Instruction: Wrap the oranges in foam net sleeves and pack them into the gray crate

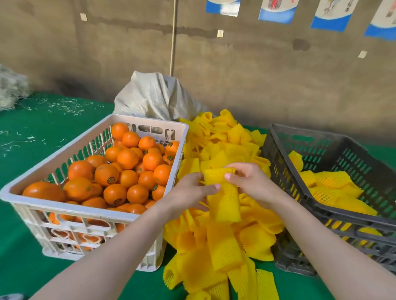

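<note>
On the green cloth (35, 133) stand two crates. The white crate (82, 210), on the person's left, is full of bare oranges (127, 159), some with small stickers. The gray crate (356, 220), on the right, holds a few wrapped oranges (328, 181) in yellow net, lying against its near wall. Between the crates is a big pile (221, 149) of yellow foam sleeves, and behind it a pale sack (154, 95).

Both hands are above this pile and share one sleeve (223, 200). The left hand (189, 195) pinches its upper left edge with thumb and curled fingers. The right hand (252, 181) pinches the top opening from the other side. The rest of the sleeve hangs down below the fingers, just over the pile.
</note>
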A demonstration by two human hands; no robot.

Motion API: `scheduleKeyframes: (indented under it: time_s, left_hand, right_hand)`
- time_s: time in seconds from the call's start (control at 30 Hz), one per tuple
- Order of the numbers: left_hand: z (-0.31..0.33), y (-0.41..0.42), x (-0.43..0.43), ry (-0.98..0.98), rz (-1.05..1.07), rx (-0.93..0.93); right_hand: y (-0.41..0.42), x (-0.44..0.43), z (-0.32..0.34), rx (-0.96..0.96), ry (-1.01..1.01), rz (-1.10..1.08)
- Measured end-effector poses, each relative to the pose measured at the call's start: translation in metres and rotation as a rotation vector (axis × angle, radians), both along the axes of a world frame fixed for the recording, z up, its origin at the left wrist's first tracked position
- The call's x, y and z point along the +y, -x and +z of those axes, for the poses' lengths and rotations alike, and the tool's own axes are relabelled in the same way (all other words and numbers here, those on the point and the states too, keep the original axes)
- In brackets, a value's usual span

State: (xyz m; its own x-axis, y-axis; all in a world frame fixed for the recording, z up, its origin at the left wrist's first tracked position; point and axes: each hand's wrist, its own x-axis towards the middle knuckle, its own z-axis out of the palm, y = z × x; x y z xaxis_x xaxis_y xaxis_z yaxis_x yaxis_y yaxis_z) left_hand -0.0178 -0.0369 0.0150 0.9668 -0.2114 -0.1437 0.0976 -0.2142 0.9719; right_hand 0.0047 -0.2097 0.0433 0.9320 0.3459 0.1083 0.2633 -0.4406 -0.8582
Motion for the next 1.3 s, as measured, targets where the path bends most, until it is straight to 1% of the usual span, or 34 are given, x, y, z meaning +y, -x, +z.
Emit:
scheduleKeyframes:
  time_s: [0.03, 0.1, 0.13, 0.17, 0.23, 0.3, 0.33, 0.37, 0.4, 0.47, 0.5, 0.53, 0.57, 0.63, 0.67, 0.73, 0.8, 0.83, 0.9, 0.93, 1.03, 1.13, 1.17, 1.2, 1.23, 1.3]
  left_hand:
    - [0.001, 0.001, 0.001, -0.053, 0.023, -0.107]
    - [-0.002, 0.001, 0.004, -0.332, 0.106, -0.384]
    - [-0.004, 0.002, 0.006, -0.457, 0.138, -0.499]
    - [-0.004, 0.003, 0.008, -0.514, 0.157, -0.594]
    - [-0.004, 0.004, 0.015, -0.508, 0.168, -0.726]
    - [-0.001, 0.004, 0.023, -0.445, 0.203, -0.791]
    - [0.002, 0.003, 0.029, -0.394, 0.218, -0.78]
    - [0.006, 0.001, 0.037, -0.314, 0.229, -0.724]
    - [0.011, -0.004, 0.046, -0.188, 0.228, -0.634]
    - [0.021, -0.015, 0.069, 0.158, 0.232, -0.412]
    - [0.024, -0.022, 0.082, 0.317, 0.27, -0.321]
    - [0.025, -0.03, 0.094, 0.398, 0.329, -0.266]
    - [0.024, -0.039, 0.106, 0.378, 0.4, -0.241]
    - [0.015, -0.059, 0.124, 0.159, 0.511, -0.206]
    - [0.009, -0.069, 0.129, 0.03, 0.513, -0.175]
    - [-0.003, -0.086, 0.134, -0.236, 0.406, -0.103]
    - [-0.014, -0.099, 0.135, -0.515, 0.215, -0.074]
    - [-0.019, -0.105, 0.133, -0.599, 0.11, -0.077]
    - [-0.024, -0.11, 0.126, -0.644, -0.065, -0.068]
    - [-0.027, -0.113, 0.122, -0.672, -0.119, -0.063]
    - [-0.034, -0.124, 0.117, -0.83, -0.179, -0.092]
    - [-0.046, -0.135, 0.123, -1.005, -0.225, -0.174]
    - [-0.05, -0.139, 0.127, -1.034, -0.203, -0.201]
    - [-0.049, -0.139, 0.13, -1.001, -0.129, -0.203]
    - [-0.047, -0.139, 0.133, -0.91, -0.02, -0.187]
    - [-0.035, -0.136, 0.136, -0.626, 0.216, -0.141]
  right_hand:
    - [0.0, 0.004, 0.0, -0.004, 0.004, -0.014]
    - [0.001, 0.012, 0.0, -0.079, 0.079, -0.057]
    - [0.002, 0.016, 0.0, -0.165, 0.145, -0.076]
    - [0.004, 0.02, 0.0, -0.271, 0.217, -0.068]
    - [0.005, 0.031, 0.001, -0.447, 0.334, 0.027]
    - [0.004, 0.045, 0.005, -0.534, 0.389, 0.075]
    - [0.003, 0.053, 0.008, -0.565, 0.387, 0.068]
    - [0.001, 0.06, 0.011, -0.592, 0.369, 0.053]
    - [-0.002, 0.067, 0.013, -0.61, 0.344, 0.03]
    - [-0.008, 0.08, 0.015, -0.611, 0.285, -0.017]
    - [-0.011, 0.086, 0.016, -0.588, 0.253, -0.027]
    - [-0.016, 0.091, 0.016, -0.556, 0.217, -0.028]
    - [-0.02, 0.098, 0.015, -0.523, 0.183, -0.021]
    - [-0.028, 0.113, 0.01, -0.434, 0.13, 0.014]
    - [-0.032, 0.121, 0.007, -0.372, 0.115, 0.042]
    - [-0.037, 0.134, -0.002, -0.265, 0.132, 0.093]
    - [-0.042, 0.141, -0.011, -0.189, 0.129, 0.146]
    - [-0.044, 0.143, -0.014, -0.161, 0.117, 0.165]
    - [-0.049, 0.144, -0.018, -0.11, 0.101, 0.184]
    - [-0.051, 0.143, -0.019, -0.083, 0.101, 0.181]
    - [-0.055, 0.141, -0.019, -0.021, 0.085, 0.19]
    - [-0.056, 0.137, -0.02, 0.045, 0.05, 0.171]
    - [-0.056, 0.135, -0.02, 0.071, 0.024, 0.151]
    - [-0.056, 0.132, -0.02, 0.092, -0.012, 0.13]
    - [-0.056, 0.128, -0.021, 0.105, -0.054, 0.108]
    - [-0.053, 0.12, -0.019, 0.123, -0.135, 0.082]
